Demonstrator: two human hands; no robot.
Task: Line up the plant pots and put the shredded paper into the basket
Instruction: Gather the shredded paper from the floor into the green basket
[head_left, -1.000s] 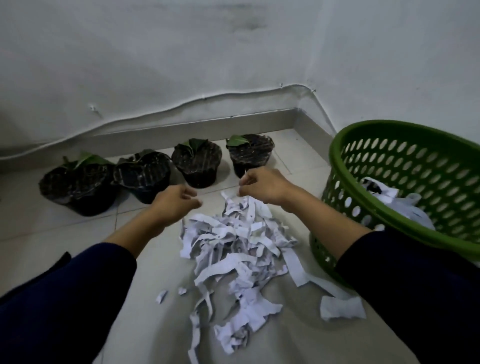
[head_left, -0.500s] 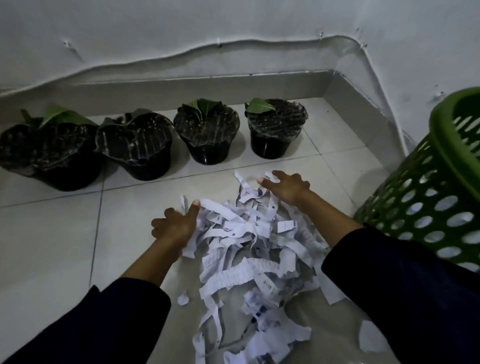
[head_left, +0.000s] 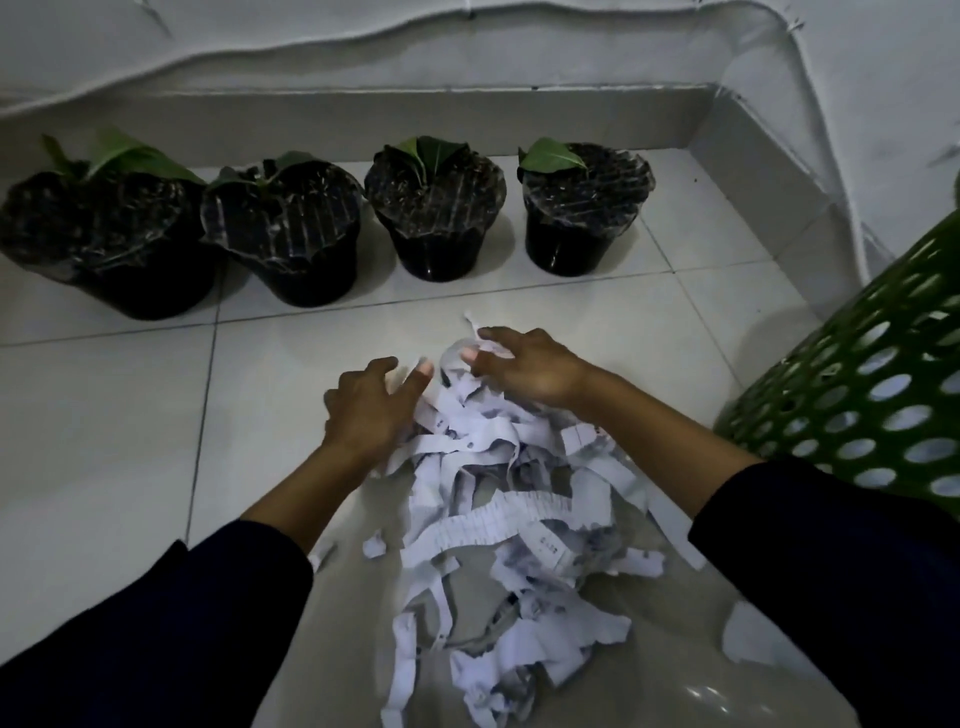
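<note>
White shredded paper heaped on floor tiles, green basket just right. Left hand and right hand on pile's far edge, fingers spread, gathering strips. Four black plant pots lined along wall.

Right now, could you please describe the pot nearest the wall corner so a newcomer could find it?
Four black plant pots stand in a row along the back wall. Follow the row to its right end, toward the green basket. That rightmost pot stands apart from the others and shows one green leaf.
</note>
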